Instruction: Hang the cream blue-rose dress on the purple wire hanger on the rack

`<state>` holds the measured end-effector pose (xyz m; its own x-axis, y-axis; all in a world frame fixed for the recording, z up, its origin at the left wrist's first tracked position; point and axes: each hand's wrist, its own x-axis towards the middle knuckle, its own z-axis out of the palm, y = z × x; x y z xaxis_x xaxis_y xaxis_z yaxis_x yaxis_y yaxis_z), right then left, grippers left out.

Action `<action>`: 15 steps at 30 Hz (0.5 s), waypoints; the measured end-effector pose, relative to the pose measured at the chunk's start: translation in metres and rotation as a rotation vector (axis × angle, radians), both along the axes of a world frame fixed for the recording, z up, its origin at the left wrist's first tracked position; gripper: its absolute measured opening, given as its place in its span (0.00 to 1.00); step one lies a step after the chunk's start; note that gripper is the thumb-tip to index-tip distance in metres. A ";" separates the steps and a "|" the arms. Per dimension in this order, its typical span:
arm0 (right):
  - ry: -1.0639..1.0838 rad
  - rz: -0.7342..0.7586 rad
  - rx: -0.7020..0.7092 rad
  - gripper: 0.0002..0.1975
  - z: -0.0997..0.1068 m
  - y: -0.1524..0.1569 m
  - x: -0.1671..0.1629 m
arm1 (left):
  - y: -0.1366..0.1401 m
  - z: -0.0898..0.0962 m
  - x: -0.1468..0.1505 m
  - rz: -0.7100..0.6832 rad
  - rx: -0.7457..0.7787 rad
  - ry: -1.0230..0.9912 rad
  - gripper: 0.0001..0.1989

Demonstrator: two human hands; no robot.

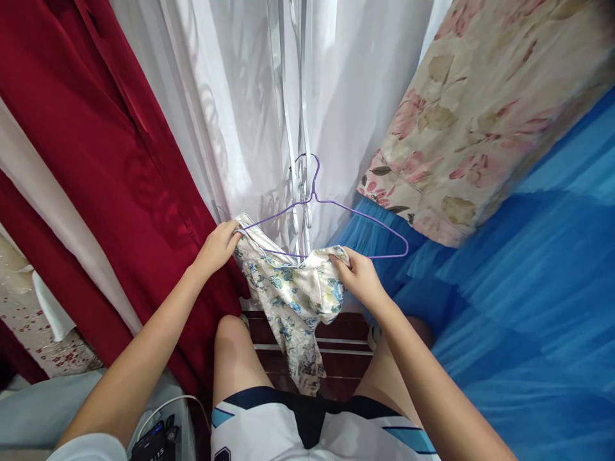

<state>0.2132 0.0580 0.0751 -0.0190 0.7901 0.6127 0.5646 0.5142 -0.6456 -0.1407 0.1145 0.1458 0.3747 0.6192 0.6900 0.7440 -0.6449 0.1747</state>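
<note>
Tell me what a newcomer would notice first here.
Bright blue gauzy fabric fills the lower right, while a deep red cloth drapes down the left. In the middle, a thin purple clothes hanger stands out against white draped cloth. Below its hook, the left hand and right hand hold a cream blue-flowered fabric garment.

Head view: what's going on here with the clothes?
A person holds a blue-and-white floral garment by its upper edge, the left hand at one corner, the right hand at the other. The purple hanger has its left end at the garment's opening; its right end sticks out, uncovered, past the right hand. The hanger's hook is up at the white metal bars.
</note>
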 end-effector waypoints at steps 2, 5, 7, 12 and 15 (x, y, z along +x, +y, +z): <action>0.013 0.035 -0.023 0.13 -0.002 -0.002 -0.009 | -0.005 0.007 0.004 -0.034 0.044 -0.006 0.07; 0.083 0.100 -0.051 0.13 -0.005 -0.005 -0.019 | -0.008 0.013 0.018 -0.076 0.090 -0.013 0.09; 0.119 0.121 -0.060 0.14 -0.006 -0.008 -0.023 | -0.010 0.013 0.031 -0.075 0.112 -0.008 0.12; 0.258 0.035 0.053 0.14 -0.009 -0.019 -0.015 | -0.013 0.001 0.055 -0.026 0.099 -0.016 0.18; 0.402 -0.176 0.142 0.28 -0.007 -0.027 -0.003 | -0.014 -0.004 0.058 -0.022 0.067 -0.050 0.14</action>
